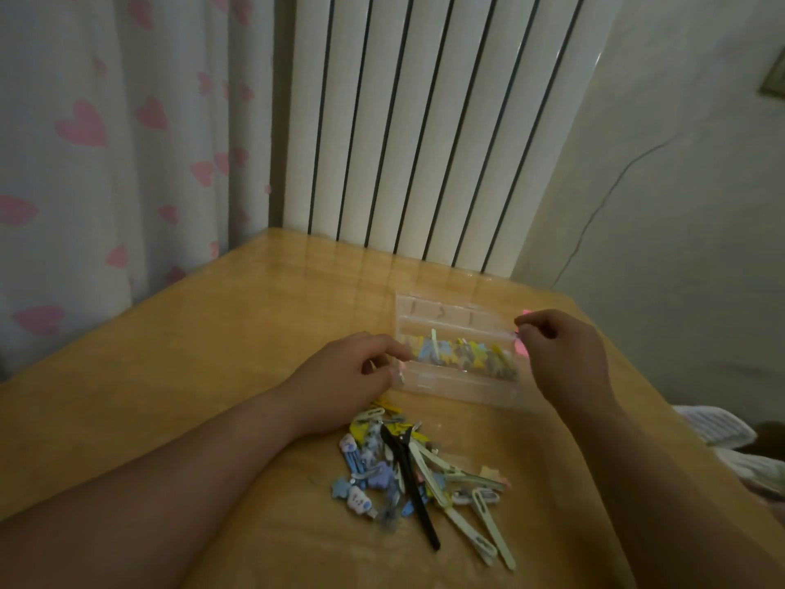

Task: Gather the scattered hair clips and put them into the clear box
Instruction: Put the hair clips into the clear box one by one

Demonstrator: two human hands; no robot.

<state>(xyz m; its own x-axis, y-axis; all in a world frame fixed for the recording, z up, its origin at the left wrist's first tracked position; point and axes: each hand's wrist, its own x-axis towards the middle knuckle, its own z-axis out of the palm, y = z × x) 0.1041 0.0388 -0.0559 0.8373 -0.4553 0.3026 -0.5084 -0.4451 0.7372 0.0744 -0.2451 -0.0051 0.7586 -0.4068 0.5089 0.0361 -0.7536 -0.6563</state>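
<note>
A clear box lies open on the wooden table, its lid tilted back toward the radiator. Several yellow, blue and pastel hair clips fill its middle trough. My left hand curls its fingers at the box's left end, where a small clip shows beneath them. My right hand pinches a pink clip at the box's right end. A heap of hair clips lies on the table in front of the box, with a long black clip across it.
A white radiator stands behind the table's far edge. A heart-patterned curtain hangs at the left. Striped fabric lies beyond the table's right edge, and a thin cable runs down the wall.
</note>
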